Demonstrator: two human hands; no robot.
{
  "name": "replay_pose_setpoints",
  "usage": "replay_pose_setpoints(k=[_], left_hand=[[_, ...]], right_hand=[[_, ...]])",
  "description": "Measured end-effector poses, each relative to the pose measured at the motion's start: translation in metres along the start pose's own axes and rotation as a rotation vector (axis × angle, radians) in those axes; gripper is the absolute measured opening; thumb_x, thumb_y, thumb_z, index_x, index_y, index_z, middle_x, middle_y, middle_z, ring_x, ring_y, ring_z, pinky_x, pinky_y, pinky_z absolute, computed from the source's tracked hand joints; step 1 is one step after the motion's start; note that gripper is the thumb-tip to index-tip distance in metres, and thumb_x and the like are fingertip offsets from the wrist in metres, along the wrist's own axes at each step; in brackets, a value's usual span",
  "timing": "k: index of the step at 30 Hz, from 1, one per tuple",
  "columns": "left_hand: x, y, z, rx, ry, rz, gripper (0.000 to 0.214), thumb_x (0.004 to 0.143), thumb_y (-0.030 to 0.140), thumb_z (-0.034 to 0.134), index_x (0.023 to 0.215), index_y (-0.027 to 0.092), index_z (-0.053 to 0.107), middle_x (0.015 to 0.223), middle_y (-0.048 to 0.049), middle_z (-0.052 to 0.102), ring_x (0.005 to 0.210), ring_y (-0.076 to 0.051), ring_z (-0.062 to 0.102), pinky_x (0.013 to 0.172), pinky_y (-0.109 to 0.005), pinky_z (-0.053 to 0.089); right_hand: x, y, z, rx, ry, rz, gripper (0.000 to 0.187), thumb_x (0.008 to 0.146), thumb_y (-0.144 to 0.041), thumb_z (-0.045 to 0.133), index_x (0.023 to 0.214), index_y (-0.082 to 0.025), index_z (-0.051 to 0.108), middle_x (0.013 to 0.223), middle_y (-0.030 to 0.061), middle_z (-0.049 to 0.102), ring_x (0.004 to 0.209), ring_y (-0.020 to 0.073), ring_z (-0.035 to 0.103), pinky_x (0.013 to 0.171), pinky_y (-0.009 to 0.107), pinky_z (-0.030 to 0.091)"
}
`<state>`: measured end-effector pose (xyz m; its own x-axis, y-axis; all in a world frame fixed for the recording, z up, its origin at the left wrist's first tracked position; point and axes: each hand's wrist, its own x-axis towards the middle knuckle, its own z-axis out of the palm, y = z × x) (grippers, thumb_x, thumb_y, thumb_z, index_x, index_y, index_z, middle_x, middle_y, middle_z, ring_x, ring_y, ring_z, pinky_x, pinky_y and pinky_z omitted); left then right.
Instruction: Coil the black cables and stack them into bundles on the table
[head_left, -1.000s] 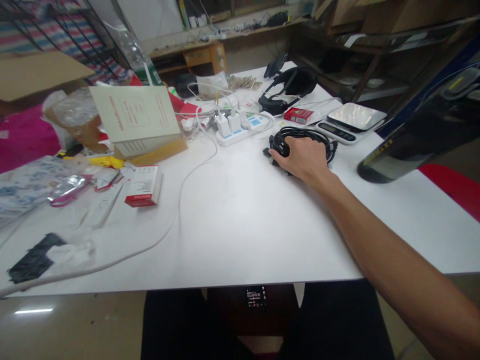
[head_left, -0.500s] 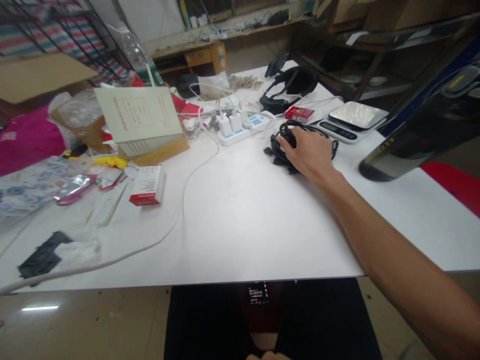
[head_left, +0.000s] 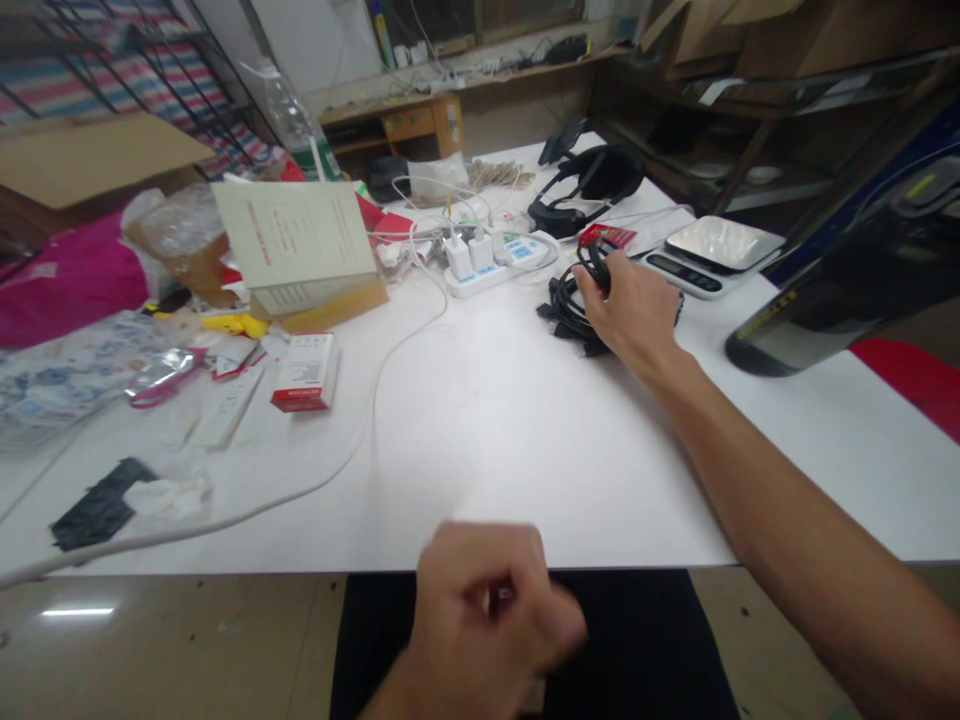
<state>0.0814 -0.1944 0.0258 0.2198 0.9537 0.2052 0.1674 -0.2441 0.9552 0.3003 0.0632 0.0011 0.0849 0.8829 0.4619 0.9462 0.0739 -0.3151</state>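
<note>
My right hand (head_left: 634, 305) reaches across the white table (head_left: 480, 440) and grips a coiled bundle of black cables (head_left: 566, 305). Its thumb and fingers pinch some loops, lifting them slightly, while the rest of the bundle and its plug ends lie on the table. My left hand (head_left: 487, 610) hovers at the near table edge, over my lap. Its fingers are curled into a loose fist, a little blurred, and I see nothing in it.
Right of the cables are a digital scale (head_left: 712, 255) and a tilted dark transparent bottle (head_left: 810, 310). A power strip (head_left: 495, 265), a headset (head_left: 589, 190) and a red card box (head_left: 607, 237) stand behind. Leftward lie a red-white box (head_left: 306, 370) and a white cable (head_left: 352, 455).
My left hand has risen from the bottom edge into view in a loose fist. My right hand has pulled some cable loops up a little. The view has shifted slightly.
</note>
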Motion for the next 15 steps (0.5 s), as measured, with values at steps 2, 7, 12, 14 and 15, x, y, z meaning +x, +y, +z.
replay_pose_setpoints(k=[2, 7, 12, 14, 15], left_hand=[[0.043, -0.019, -0.019, -0.042, 0.074, -0.03, 0.065, 0.107, 0.059, 0.054, 0.055, 0.02, 0.044, 0.049, 0.0023, 0.039, 0.048, -0.01, 0.036, 0.047, -0.029, 0.027], [0.159, -0.079, -0.057, 0.006, 0.117, -0.033, 0.066, 0.098, 0.069, 0.063, 0.057, 0.019, 0.049, 0.052, 0.0032, 0.039, 0.05, -0.008, 0.032, 0.05, -0.03, 0.021], [0.201, -0.11, -0.07, -0.215, 0.213, -0.069, 0.068, 0.09, 0.078, 0.067, 0.06, 0.019, 0.05, 0.051, 0.0049, 0.038, 0.046, -0.007, 0.03, 0.046, -0.026, 0.018], [0.2, -0.11, -0.074, -0.328, 0.276, -0.097, 0.067, 0.09, 0.08, 0.066, 0.064, 0.019, 0.052, 0.054, 0.0041, 0.042, 0.046, -0.007, 0.034, 0.045, -0.025, 0.021], [0.199, -0.109, -0.075, -0.368, 0.285, -0.113, 0.067, 0.09, 0.08, 0.065, 0.066, 0.019, 0.055, 0.056, 0.0029, 0.047, 0.047, -0.007, 0.038, 0.044, -0.024, 0.023]], right_hand=[[-0.001, -0.002, -0.002, 0.006, 0.035, 0.008, 0.062, 0.108, -0.066, 0.029, 0.113, -0.014, 0.062, 0.094, 0.0204, 0.069, 0.091, 0.0332, 0.065, 0.079, 0.038, 0.04], [-0.003, -0.004, -0.005, 0.03, 0.196, -0.012, 0.063, 0.11, -0.062, 0.024, 0.113, -0.015, 0.066, 0.081, 0.0153, 0.067, 0.072, 0.0278, 0.064, 0.068, 0.035, 0.037], [-0.011, -0.002, -0.017, 0.152, 0.379, -0.142, 0.061, 0.109, -0.064, 0.027, 0.1, -0.021, 0.069, 0.073, 0.0132, 0.065, 0.066, 0.0263, 0.062, 0.063, 0.038, 0.038], [-0.018, -0.007, -0.022, 0.183, 0.423, -0.231, 0.057, 0.109, -0.063, 0.032, 0.094, -0.021, 0.068, 0.069, 0.0119, 0.063, 0.064, 0.0251, 0.06, 0.063, 0.039, 0.039], [-0.022, -0.012, -0.024, 0.191, 0.447, -0.294, 0.055, 0.109, -0.061, 0.035, 0.091, -0.021, 0.067, 0.068, 0.011, 0.062, 0.063, 0.0241, 0.059, 0.062, 0.038, 0.039]])
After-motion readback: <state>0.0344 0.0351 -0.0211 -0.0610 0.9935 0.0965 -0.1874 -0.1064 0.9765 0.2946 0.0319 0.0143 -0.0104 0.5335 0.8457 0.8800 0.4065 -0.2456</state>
